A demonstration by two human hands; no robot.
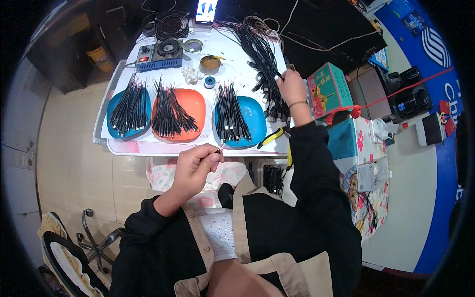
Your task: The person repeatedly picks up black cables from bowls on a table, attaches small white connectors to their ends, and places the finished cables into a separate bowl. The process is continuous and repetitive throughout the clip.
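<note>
My left hand [198, 166] is closed in a pinch in front of the table's near edge. Between its thumb and finger sits a thin black cable end [221, 147] with a pale tip. My right hand [293, 91] reaches to the right side of the table, its fingers bent at a long bundle of black USB cables [267, 64]; the exact grip is partly hidden. Short black cables with bare wire ends lie in a left blue tray [114, 129], an orange tray [194, 101] and a right blue tray [255, 111]. Yellow-handled cutters [271, 137] lie beside the right tray.
At the back of the white table [163, 147] stand a soldering station [159, 60], a fan [171, 25] and a lit phone [206, 11]. A solder spool [210, 82] and a round tin [210, 63] sit mid-table. A green-red box [329, 89] stands right; an office chair [94, 242] is lower left.
</note>
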